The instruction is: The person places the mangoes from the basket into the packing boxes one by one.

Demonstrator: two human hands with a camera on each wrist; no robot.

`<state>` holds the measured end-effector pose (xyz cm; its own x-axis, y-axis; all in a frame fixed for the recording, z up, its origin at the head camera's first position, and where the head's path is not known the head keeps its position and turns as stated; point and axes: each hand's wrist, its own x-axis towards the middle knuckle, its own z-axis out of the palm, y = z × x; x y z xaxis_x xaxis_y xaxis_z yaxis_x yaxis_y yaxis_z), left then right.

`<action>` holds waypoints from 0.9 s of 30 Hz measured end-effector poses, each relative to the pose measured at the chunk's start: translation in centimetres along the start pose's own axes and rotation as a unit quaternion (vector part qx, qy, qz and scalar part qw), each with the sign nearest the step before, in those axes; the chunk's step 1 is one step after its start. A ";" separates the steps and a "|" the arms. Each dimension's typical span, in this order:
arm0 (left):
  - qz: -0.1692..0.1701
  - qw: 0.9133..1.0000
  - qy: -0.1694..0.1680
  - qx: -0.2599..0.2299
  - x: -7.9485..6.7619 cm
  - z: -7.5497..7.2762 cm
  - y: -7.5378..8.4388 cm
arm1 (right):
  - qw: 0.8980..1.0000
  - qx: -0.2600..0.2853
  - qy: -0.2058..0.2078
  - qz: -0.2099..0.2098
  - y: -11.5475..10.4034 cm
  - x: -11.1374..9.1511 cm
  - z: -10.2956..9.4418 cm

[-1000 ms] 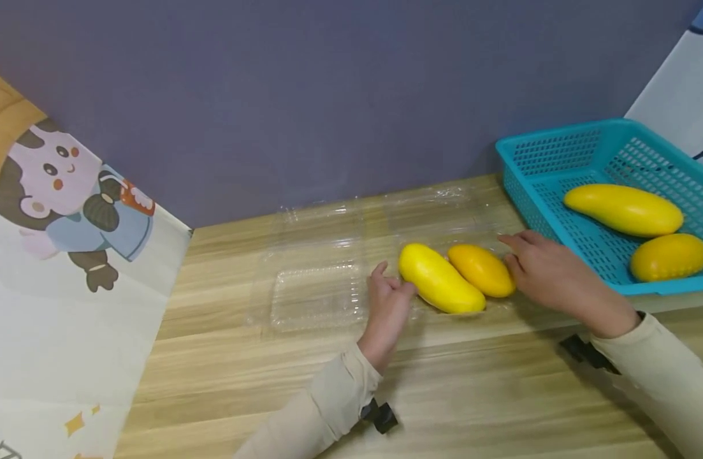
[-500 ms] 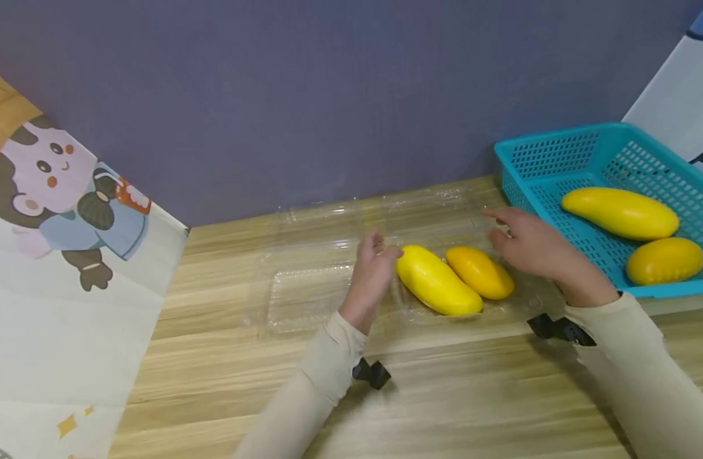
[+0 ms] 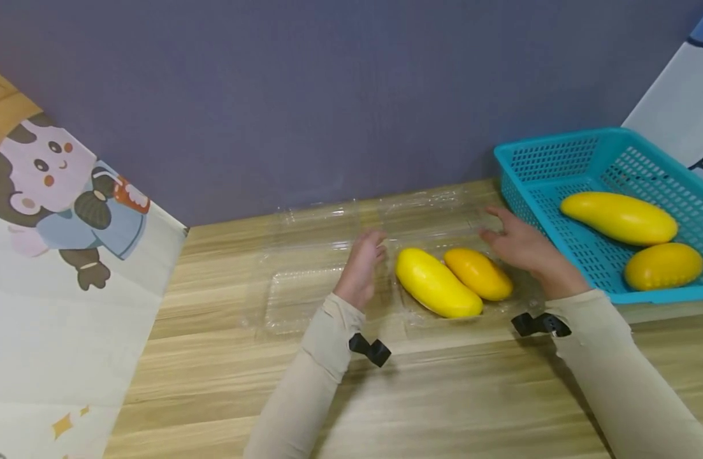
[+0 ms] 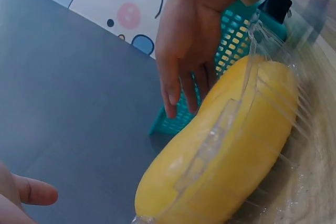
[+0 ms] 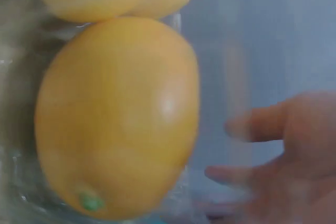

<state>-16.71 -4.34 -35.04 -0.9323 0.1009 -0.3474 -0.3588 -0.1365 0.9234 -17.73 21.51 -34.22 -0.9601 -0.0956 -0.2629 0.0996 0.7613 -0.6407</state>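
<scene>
Holds nothing in L hand [image 3: 359, 268], w/ fingers loosely bent, just left of long yellow fruit [image 3: 439, 282]. Holds nothing in R hand [image 3: 517, 241] either, w/ thumb & fingers apart, betw. shorter orange-yellow fruit [image 3: 478, 274] & teal basket [image 3: 558, 157]. Has both fruits side by side in R clear box [image 3: 410, 312], w/ lid [image 3: 426, 209] laid back on far side. Can't tell if touching box. Has also L clear box [image 3: 299, 303] on wood-grain tabletop [image 3: 454, 395], &, in basket at right, curved yellow fruit [image 3: 619, 218] + bumpy fruit [image 3: 663, 266].
</scene>
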 end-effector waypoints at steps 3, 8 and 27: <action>-0.001 1.000 -0.001 -0.016 0.3 -0.1 -0.2 | 1.000 0.017 0.000 0.011 0.2 0.1 0.2; 0.001 1.000 -0.009 -0.017 0.4 -0.3 -0.2 | 0.999 0.043 0.001 0.021 0.2 0.4 0.5; 0.049 0.999 0.006 -0.006 0.5 -0.5 0.0 | 0.981 0.166 0.087 -0.044 0.1 0.1 0.4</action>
<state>-17.23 -4.74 -35.32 -0.9632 0.0755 -0.2579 -0.2669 -0.1562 0.9510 -17.74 21.30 -34.55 -0.9960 -0.0176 -0.0874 0.0668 0.5012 -0.8628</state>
